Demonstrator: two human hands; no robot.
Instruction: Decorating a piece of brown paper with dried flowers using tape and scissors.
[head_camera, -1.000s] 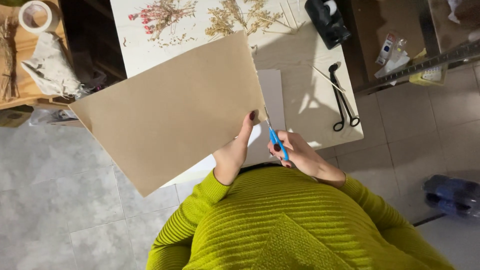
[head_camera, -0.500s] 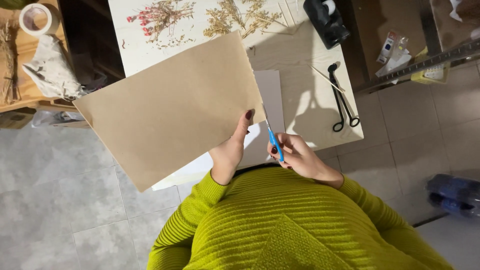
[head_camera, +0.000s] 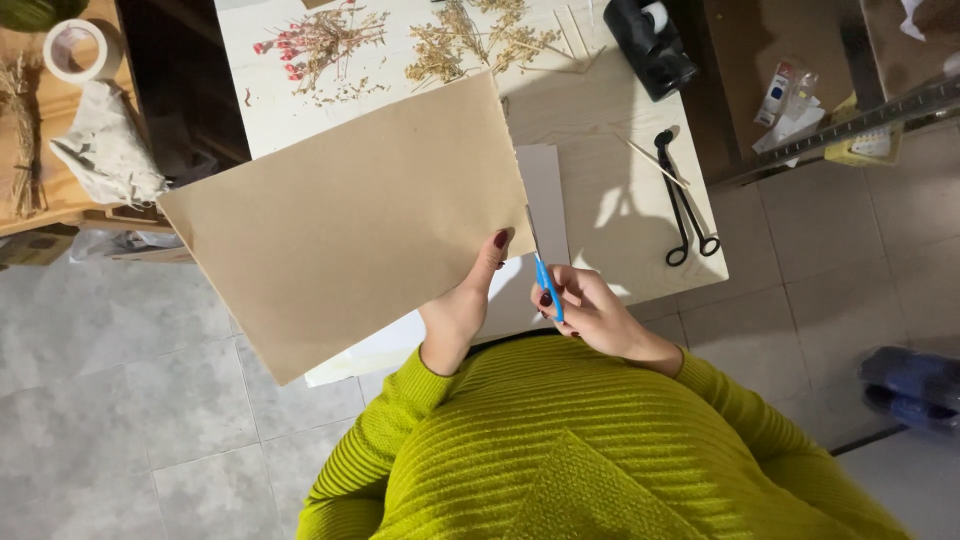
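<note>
from my head camera, looking straight down: my left hand (head_camera: 462, 305) pinches the right edge of a large sheet of brown kraft paper (head_camera: 350, 225), fingers closed on it with a dark red nail showing on top, and the sheet sits a little higher and further over the table (head_camera: 610, 215) than it did a second ago, its near corner still hanging out over the grey tiled floor (head_camera: 120, 400). my right hand (head_camera: 592, 312) is curled shut around blue-handled scissors (head_camera: 546, 282), the blades pointing up along the paper's edge; compared with the earlier frame the scissors have crept slightly forward, and a narrow grey-white strip (head_camera: 545, 200) stands just beside the sheet's right side. the paper is matte, flat and stiff-looking, a plain rectangle held tilted. the table is pale with a smooth top; dried flowers (head_camera: 320, 45), thin and twiggy, some pink and some straw-coloured, lie spread at its far end. a black tape dispenser (head_camera: 655, 45) sits at the far right corner, and long black metal scissors (head_camera: 685, 205) with a thin wooden stick (head_camera: 650, 160) rest near the right edge. off to the left a wooden shelf holds a roll of tape (head_camera: 75, 50) and a crumpled cloth (head_camera: 105, 150). my ribbed yellow-green sweater (head_camera: 580, 450) fills the bottom.
</note>
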